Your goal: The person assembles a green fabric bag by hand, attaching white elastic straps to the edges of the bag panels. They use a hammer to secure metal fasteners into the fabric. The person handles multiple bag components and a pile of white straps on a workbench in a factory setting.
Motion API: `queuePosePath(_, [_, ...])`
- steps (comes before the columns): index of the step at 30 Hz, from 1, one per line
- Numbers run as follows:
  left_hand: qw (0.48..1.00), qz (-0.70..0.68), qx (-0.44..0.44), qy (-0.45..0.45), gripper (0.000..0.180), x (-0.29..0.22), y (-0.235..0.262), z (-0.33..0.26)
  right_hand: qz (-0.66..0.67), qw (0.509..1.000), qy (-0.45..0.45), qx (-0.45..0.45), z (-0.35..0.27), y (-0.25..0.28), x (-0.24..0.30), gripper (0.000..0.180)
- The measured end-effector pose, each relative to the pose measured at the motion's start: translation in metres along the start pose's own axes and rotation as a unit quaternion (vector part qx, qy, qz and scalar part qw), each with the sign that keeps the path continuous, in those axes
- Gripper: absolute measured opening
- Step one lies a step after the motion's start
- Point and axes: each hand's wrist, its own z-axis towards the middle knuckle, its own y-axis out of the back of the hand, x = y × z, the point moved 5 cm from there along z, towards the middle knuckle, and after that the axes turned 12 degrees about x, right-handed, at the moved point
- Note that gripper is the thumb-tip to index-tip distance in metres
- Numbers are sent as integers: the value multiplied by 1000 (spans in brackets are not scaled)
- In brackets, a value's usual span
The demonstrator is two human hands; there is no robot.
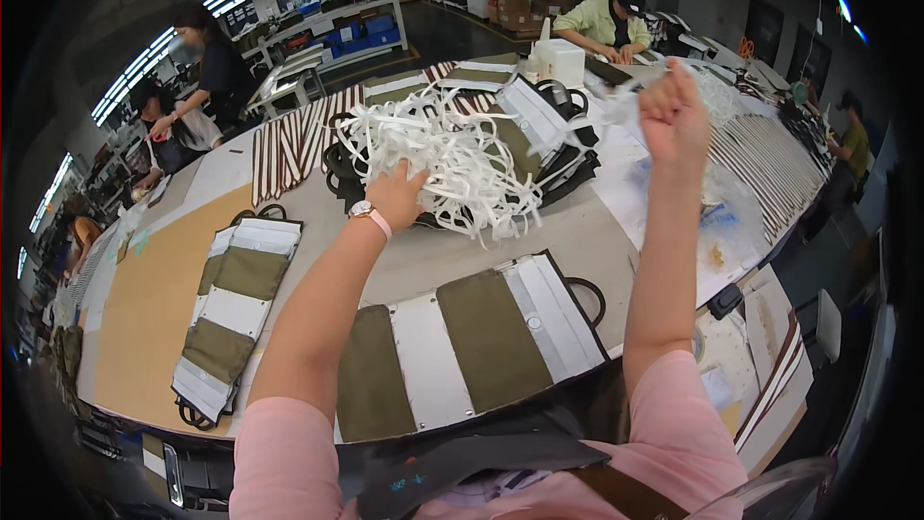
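A tangled pile of narrow white strips (452, 149) lies on several stacked olive-and-white fabric pieces in the middle of the table. My left hand (395, 197) rests on the near left side of the pile, fingers spread among the strips. Raised at the right, my right hand (671, 114) is closed. Blurred white strips (621, 108) trail from it toward the left. Closest to me lies a flat olive-and-white fabric piece (496, 332) with a dark loop handle (589, 299). A similar piece, folded, (241, 279) lies to the left.
Brown-and-white striped fabric (300, 135) lies beyond the pile, and more striped material (770, 169) at the right. A clear plastic bag (727, 226) and a small black object (724, 301) sit at the right. A white container (560, 63) stands farther back. Other people work around the table.
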Motion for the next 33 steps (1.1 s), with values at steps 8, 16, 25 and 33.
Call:
queuePosePath(8, [998,58,-21,-4,76,-13,18,20,-176,970,-136,102,-36,-65,78,20])
queuePosePath(16, [958,-87,-142,-232,85,-93,67,-35,-214,909,-286,216,-53,-121,2,20])
queuePosePath(25, [490,-767,168,-378,62,-127,127,-72,-116,915,-297,245,-58,-118,-29,18])
queuePosePath(33, [562,-747,157,-317,49,-116,112,-62,-92,950,-261,144,-60,-80,-22,19])
